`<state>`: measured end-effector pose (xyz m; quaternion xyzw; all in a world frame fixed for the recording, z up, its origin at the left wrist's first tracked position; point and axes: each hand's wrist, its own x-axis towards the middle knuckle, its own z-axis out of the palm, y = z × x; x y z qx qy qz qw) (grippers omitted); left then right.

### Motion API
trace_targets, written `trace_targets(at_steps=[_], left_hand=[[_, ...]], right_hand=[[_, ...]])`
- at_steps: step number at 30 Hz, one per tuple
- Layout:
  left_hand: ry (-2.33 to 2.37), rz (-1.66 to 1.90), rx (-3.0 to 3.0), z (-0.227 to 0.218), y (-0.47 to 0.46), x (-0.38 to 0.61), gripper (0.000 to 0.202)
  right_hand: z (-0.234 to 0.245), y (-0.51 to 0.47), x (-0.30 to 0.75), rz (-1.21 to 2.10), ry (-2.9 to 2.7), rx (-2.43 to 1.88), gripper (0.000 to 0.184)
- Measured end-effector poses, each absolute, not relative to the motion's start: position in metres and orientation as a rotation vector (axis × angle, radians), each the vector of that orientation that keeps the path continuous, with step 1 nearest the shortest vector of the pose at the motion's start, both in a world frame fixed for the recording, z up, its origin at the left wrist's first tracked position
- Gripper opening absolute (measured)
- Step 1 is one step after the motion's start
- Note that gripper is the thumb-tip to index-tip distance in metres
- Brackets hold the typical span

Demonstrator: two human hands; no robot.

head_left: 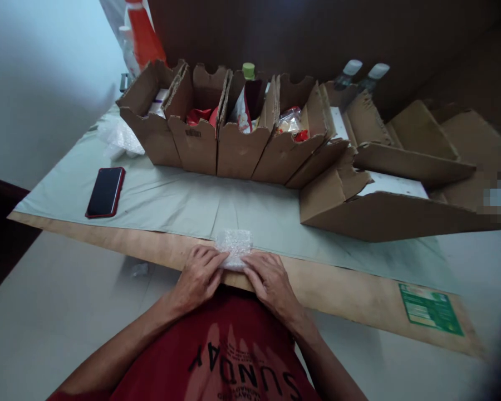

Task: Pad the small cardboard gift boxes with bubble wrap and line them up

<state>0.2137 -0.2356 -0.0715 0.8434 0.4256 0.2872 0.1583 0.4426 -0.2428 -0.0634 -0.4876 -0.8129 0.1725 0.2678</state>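
Note:
A small piece of clear bubble wrap [234, 245] lies on the front edge of the table, its far end flat and its near end folded or rolled. My left hand [200, 274] grips its near left corner with curled fingers. On the near right corner, my right hand [271, 278] is closed in the same way, thumb below and fingers on top. Whether something is inside the wrap, I cannot tell.
Several open cardboard bins [196, 145] stand in a row along the back, holding packets and boxes. A larger cardboard bin [384, 214] lies at the right. On the left are a phone [105, 192] and more bubble wrap [123, 139]. Bottles stand behind the bins.

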Motion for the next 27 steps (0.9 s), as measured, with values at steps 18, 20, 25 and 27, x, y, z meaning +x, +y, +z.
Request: trace_targets(at_steps=[18,20,25,27], left_hand=[[1.166,0.925,1.197,-0.061,-0.246,0.236,0.038],[1.174,0.949,1.191,-0.057,-0.242,0.243,0.032],[1.164,0.855,1.464,-0.045,-0.238,0.248,0.023],[1.082,0.766,1.561,-0.043,-0.236,0.252,0.019]], right_hand=[[-0.065,-0.239,0.421,0.879,-1.734,-1.334,0.016],[-0.058,-0.242,0.425,0.947,-1.688,-1.327,0.016],[-0.032,-0.247,0.454,1.156,-1.604,-1.300,0.070],[-0.023,-0.250,0.464,1.224,-1.596,-1.312,0.072]])
